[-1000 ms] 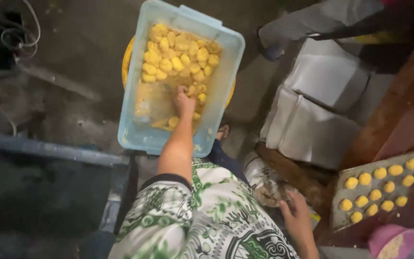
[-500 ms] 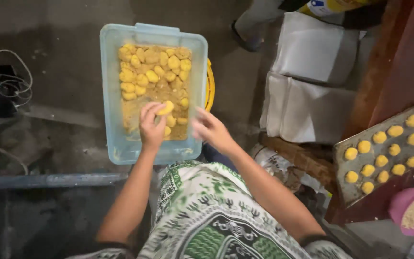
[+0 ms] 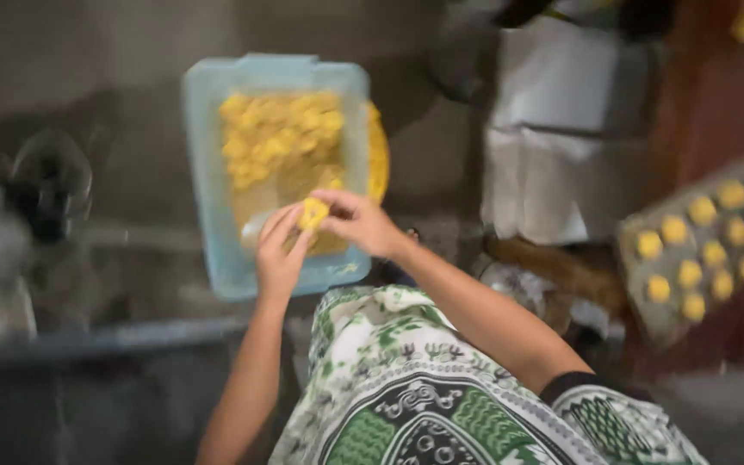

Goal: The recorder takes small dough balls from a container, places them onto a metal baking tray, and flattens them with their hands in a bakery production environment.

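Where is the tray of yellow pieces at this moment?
In the head view the tray sits at the right edge, tilted, right of the white boxes, well away from both hands at the blue tub.

1. The rectangular plastic tub (image 3: 208, 172) is pale translucent blue, heaped with bright yellow dough pieces (image 3: 277, 138).
2. One small yellow dough lump (image 3: 313, 213) shows between the hands.
3. The patterned cloth garment (image 3: 406, 387) is white with green and black motifs.
4. The flat grey tray (image 3: 639, 284) carries rows of round yellow pieces (image 3: 703, 241).
5. The folded sacks (image 3: 553, 146) are white.
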